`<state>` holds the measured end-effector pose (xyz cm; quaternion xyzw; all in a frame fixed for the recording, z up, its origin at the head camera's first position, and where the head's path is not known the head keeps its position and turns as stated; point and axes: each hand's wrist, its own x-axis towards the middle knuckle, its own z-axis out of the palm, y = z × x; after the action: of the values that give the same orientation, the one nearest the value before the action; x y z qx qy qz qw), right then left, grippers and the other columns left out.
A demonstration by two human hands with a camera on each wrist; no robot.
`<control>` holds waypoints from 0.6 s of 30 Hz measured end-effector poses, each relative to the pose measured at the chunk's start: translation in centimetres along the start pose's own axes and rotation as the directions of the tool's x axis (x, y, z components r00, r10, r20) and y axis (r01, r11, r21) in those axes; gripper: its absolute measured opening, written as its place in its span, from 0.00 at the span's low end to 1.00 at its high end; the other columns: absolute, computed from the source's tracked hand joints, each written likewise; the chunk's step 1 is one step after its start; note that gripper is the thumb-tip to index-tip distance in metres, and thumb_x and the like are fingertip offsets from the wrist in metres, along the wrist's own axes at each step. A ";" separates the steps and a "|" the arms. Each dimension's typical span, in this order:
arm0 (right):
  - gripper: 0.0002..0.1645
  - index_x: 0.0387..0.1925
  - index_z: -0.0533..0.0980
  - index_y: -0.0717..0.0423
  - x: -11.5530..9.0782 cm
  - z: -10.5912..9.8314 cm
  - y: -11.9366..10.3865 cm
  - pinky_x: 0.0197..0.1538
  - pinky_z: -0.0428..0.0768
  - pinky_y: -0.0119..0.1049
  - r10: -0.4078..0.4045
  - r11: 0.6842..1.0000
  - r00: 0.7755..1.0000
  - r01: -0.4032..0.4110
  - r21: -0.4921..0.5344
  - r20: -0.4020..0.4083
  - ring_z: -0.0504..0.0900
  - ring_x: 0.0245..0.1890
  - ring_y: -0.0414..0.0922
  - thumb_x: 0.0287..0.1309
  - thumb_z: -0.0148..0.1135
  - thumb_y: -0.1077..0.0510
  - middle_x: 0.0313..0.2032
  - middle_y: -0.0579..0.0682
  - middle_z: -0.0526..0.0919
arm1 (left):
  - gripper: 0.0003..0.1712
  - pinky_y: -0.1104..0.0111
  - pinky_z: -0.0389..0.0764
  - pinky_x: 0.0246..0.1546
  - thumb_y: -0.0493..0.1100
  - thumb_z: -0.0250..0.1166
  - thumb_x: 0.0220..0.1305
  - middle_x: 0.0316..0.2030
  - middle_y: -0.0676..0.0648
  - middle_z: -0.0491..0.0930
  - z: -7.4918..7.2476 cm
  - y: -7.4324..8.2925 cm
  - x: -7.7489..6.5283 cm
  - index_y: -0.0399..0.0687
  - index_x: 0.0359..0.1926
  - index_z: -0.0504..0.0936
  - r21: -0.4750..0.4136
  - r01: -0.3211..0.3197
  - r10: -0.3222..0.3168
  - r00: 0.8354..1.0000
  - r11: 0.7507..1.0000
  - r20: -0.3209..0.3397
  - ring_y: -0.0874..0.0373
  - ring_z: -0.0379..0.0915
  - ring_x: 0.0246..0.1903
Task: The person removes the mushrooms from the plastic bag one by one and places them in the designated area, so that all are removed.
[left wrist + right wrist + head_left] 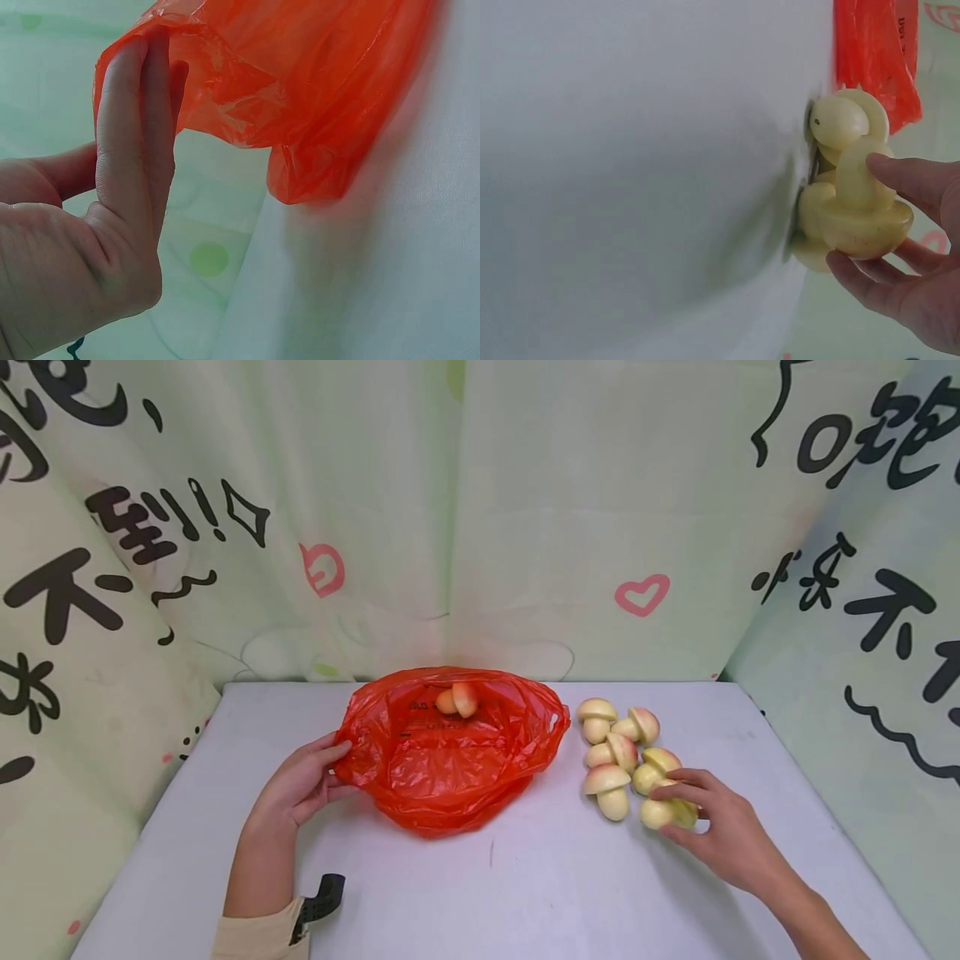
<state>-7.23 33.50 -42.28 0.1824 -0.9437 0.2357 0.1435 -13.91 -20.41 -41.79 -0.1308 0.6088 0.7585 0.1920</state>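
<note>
A red plastic bag lies with its mouth spread wide, and a toy mushroom shows inside at the back. At the bag's left rim, my left hand pinches the thin plastic; in the left wrist view its long fingers reach up against the film. To the right of the bag sits a cluster of pale yellow toy mushrooms with pinkish caps. My right hand holds the nearest mushroom, thumb on its stem and fingers round its cap. Other mushrooms touch or sit close beside it.
A white table carries everything. Behind and at both sides hangs a pale green curtain with black lettering and pink hearts. A black strap sticks out from the left sleeve.
</note>
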 end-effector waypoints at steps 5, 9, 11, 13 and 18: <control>0.30 0.46 0.87 0.45 0.2 0.5 0.2 0.35 0.83 0.34 0.012 1.000 1.000 -0.012 -0.011 0.008 0.81 0.45 0.40 0.37 0.87 0.63 0.53 0.53 0.82 | 0.34 0.64 0.89 0.48 0.50 0.55 0.81 0.51 0.54 0.84 0.0 0.0 0.0 0.51 0.81 0.59 0.000 0.001 -0.001 1.000 1.000 -0.004 0.59 0.88 0.44; 0.28 0.46 0.87 0.48 0.5 0.7 -0.2 0.36 0.84 0.35 0.037 0.999 0.999 -0.037 -0.015 0.033 0.84 0.46 0.51 0.38 0.86 0.64 0.54 0.55 0.81 | 0.34 0.64 0.89 0.48 0.50 0.56 0.81 0.52 0.53 0.84 0.0 0.0 -0.1 0.51 0.81 0.59 -0.004 -0.002 0.002 1.000 1.000 -0.008 0.58 0.88 0.45; 0.28 0.46 0.87 0.50 0.5 0.7 -0.4 0.38 0.85 0.37 0.049 0.999 0.998 -0.048 -0.019 0.045 0.85 0.46 0.56 0.38 0.86 0.65 0.54 0.57 0.81 | 0.34 0.64 0.89 0.48 0.50 0.56 0.81 0.52 0.53 0.84 0.0 0.0 -0.1 0.51 0.81 0.60 -0.003 -0.003 0.003 1.000 1.000 -0.009 0.58 0.88 0.44; 0.27 0.45 0.87 0.50 0.6 0.9 -0.6 0.40 0.86 0.42 0.054 0.998 0.997 -0.053 -0.027 0.053 0.85 0.48 0.59 0.38 0.86 0.65 0.54 0.58 0.81 | 0.33 0.64 0.89 0.48 0.50 0.56 0.81 0.52 0.53 0.84 0.0 0.0 -0.1 0.50 0.80 0.60 -0.003 -0.005 0.005 1.000 1.000 -0.010 0.58 0.88 0.44; 0.28 0.44 0.87 0.49 0.6 1.6 -0.8 0.44 0.84 0.51 0.030 0.998 0.999 -0.028 -0.058 0.040 0.84 0.51 0.60 0.36 0.86 0.66 0.54 0.57 0.82 | 0.33 0.64 0.89 0.48 0.49 0.56 0.81 0.51 0.53 0.84 0.0 0.1 0.0 0.49 0.80 0.61 -0.001 -0.006 0.006 1.000 1.000 -0.013 0.58 0.89 0.43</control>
<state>-7.73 31.94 -43.09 0.1693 -0.9554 0.2067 0.1261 -13.91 -20.43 -41.69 -0.1340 0.6100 0.7585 0.1858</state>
